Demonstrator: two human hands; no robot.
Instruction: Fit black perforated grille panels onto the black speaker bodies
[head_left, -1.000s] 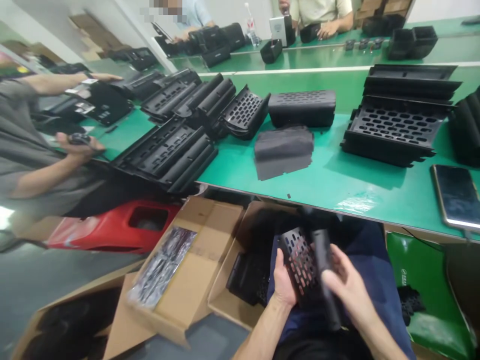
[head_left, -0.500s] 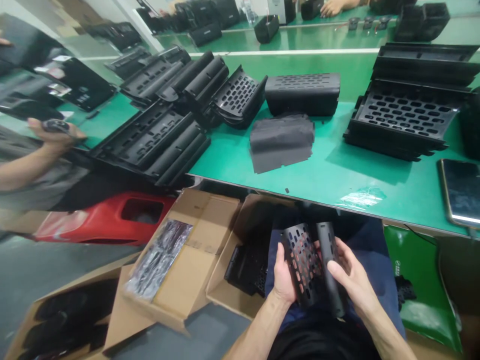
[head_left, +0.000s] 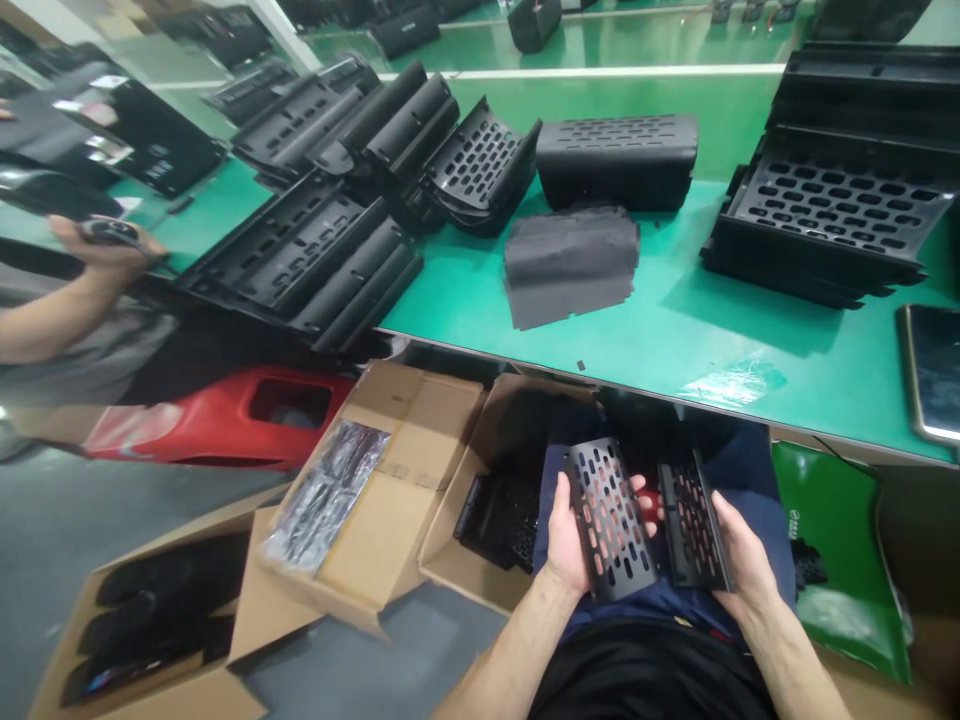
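Note:
Above my lap, my left hand (head_left: 568, 540) is closed around a black perforated panel (head_left: 609, 515), a curved piece with rows of oval slots through which my fingers show. Close to its right, my right hand (head_left: 746, 550) grips a second black slotted panel (head_left: 688, 515) by its outer side, with the panel turned edge-on. A gap separates the two panels. On the green table beyond lie a stack of dark sheets (head_left: 571, 262) and a closed black slotted casing (head_left: 619, 165).
Stacked black shells (head_left: 840, 200) stand on the table's right, near a phone (head_left: 934, 365). More shells (head_left: 300, 260) fill its left. Below are open cardboard boxes (head_left: 457, 575), a red stool (head_left: 225, 415) and a green bag (head_left: 840, 560). Another person's hand (head_left: 105, 240) holds a dark object at left.
The panel in my right hand has turned, so its slotted face now shows, and has moved right, away from the other. My left panel faces up more. The camera view has shifted slightly.

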